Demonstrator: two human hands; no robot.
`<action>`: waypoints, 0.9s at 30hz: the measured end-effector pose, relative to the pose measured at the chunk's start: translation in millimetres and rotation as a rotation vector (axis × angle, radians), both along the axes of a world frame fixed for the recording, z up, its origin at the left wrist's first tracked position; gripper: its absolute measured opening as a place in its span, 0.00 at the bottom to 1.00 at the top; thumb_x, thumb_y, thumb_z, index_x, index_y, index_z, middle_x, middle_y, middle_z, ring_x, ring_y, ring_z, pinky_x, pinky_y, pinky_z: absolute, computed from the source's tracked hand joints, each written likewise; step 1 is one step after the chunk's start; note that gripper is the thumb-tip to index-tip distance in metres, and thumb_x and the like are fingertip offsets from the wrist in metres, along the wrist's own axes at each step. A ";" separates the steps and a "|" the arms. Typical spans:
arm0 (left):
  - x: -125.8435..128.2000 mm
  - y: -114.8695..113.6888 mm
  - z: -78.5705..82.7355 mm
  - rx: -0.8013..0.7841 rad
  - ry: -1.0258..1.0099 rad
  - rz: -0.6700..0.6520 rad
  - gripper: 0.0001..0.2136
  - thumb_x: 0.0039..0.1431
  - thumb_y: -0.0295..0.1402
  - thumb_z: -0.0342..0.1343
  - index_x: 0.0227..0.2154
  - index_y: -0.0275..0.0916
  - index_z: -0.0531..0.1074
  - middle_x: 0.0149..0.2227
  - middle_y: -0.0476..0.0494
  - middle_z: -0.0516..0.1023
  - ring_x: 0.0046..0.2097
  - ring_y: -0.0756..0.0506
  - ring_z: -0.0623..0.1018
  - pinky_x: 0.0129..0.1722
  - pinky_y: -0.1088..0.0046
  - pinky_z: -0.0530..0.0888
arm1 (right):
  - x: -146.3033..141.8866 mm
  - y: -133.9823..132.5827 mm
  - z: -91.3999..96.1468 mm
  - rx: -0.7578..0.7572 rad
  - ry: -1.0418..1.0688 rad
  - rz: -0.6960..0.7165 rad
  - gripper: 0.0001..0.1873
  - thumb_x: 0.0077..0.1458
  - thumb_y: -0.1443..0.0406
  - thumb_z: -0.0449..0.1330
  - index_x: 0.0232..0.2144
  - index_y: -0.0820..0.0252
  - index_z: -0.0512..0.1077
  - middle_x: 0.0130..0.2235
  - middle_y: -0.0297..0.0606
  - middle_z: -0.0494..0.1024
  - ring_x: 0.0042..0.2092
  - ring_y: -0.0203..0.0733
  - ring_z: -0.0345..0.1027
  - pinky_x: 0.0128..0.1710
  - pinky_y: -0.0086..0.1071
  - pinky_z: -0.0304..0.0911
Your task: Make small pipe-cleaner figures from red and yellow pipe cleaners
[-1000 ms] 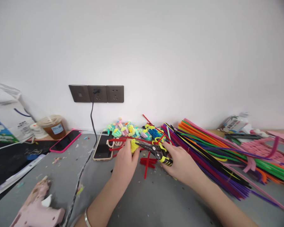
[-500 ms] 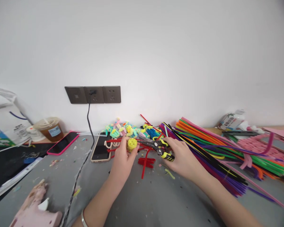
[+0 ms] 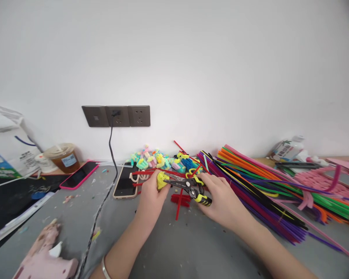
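Between the thumb and fingers of my left hand [image 3: 151, 195] is a small yellow pipe-cleaner piece [image 3: 162, 181], coiled and fuzzy. My right hand [image 3: 221, 195] grips the yellow-and-black handles of a pair of pliers [image 3: 189, 185]. The dark jaws point left, and their tips reach the yellow piece; whether they bite into it I cannot tell. Red pipe cleaners [image 3: 178, 200] lie on the grey table just below and behind the pliers. Beyond my hands sits a heap of small pastel and blue pipe-cleaner figures [image 3: 154, 159].
Bundles of coloured pipe cleaners [image 3: 264, 193] spread over the right side. Left are a phone in a beige case [image 3: 125, 188], a pink-cased phone [image 3: 79, 176], a drink cup [image 3: 64, 158] and a black cable [image 3: 103, 193]. A pink glue gun [image 3: 46, 259] lies at the lower left.
The plier jaws have moved left, over to the yellow piece. My left hand has turned that piece, so its round coiled face no longer points at me.
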State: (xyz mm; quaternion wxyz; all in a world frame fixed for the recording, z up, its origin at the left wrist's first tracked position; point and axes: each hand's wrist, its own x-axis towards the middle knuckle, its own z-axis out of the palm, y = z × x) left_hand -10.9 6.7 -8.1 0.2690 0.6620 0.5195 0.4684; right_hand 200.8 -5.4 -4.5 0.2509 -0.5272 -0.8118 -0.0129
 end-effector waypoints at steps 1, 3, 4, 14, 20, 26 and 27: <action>0.5 -0.6 0.2 0.010 -0.005 -0.001 0.05 0.55 0.28 0.52 0.35 0.39 0.70 0.28 0.48 0.75 0.31 0.45 0.76 0.31 0.73 0.68 | -1.4 -1.0 -1.0 0.010 -0.003 -0.006 0.19 0.44 0.68 0.58 0.42 0.59 0.66 0.40 0.46 0.77 0.41 0.53 0.72 0.41 0.42 0.60; 1.9 -1.6 0.5 0.024 -0.033 0.000 0.05 0.55 0.27 0.51 0.35 0.39 0.69 0.29 0.47 0.76 0.33 0.44 0.76 0.33 0.73 0.69 | -4.1 -2.5 -3.3 0.023 -0.014 -0.019 0.20 0.45 0.67 0.58 0.43 0.60 0.66 0.40 0.47 0.78 0.41 0.53 0.72 0.41 0.42 0.60; 2.7 -2.1 0.7 0.028 -0.052 0.003 0.05 0.55 0.26 0.51 0.35 0.39 0.69 0.30 0.46 0.76 0.34 0.44 0.77 0.33 0.73 0.70 | -5.2 -3.1 -4.5 0.024 -0.021 -0.025 0.20 0.45 0.67 0.58 0.44 0.60 0.66 0.40 0.47 0.78 0.40 0.53 0.72 0.41 0.42 0.60; 6.2 -4.3 2.3 0.008 -0.103 0.051 0.06 0.55 0.28 0.51 0.36 0.38 0.69 0.36 0.41 0.80 0.38 0.42 0.79 0.37 0.69 0.72 | -10.5 -7.7 -4.4 0.079 -0.062 -0.079 0.16 0.42 0.68 0.57 0.38 0.58 0.69 0.30 0.40 0.80 0.30 0.47 0.72 0.33 0.35 0.61; 4.8 -3.2 0.7 0.026 -0.066 0.070 0.05 0.56 0.30 0.51 0.35 0.38 0.69 0.35 0.40 0.81 0.37 0.41 0.79 0.36 0.69 0.72 | -10.4 -7.9 1.4 0.112 -0.089 -0.106 0.13 0.41 0.68 0.57 0.34 0.57 0.69 0.24 0.36 0.78 0.28 0.47 0.71 0.29 0.33 0.60; 4.8 -4.6 2.6 0.049 -0.058 0.045 0.04 0.59 0.31 0.50 0.35 0.39 0.69 0.34 0.42 0.80 0.35 0.43 0.78 0.34 0.71 0.71 | -8.2 -6.2 1.5 0.133 -0.098 -0.124 0.10 0.40 0.68 0.56 0.31 0.55 0.69 0.25 0.37 0.78 0.26 0.47 0.71 0.27 0.32 0.59; 4.7 -4.6 3.1 0.051 -0.052 0.041 0.04 0.59 0.32 0.50 0.34 0.39 0.69 0.33 0.42 0.79 0.35 0.43 0.78 0.34 0.71 0.70 | -7.9 -6.1 1.2 0.134 -0.101 -0.129 0.10 0.40 0.68 0.56 0.31 0.55 0.69 0.24 0.37 0.78 0.25 0.47 0.70 0.26 0.32 0.59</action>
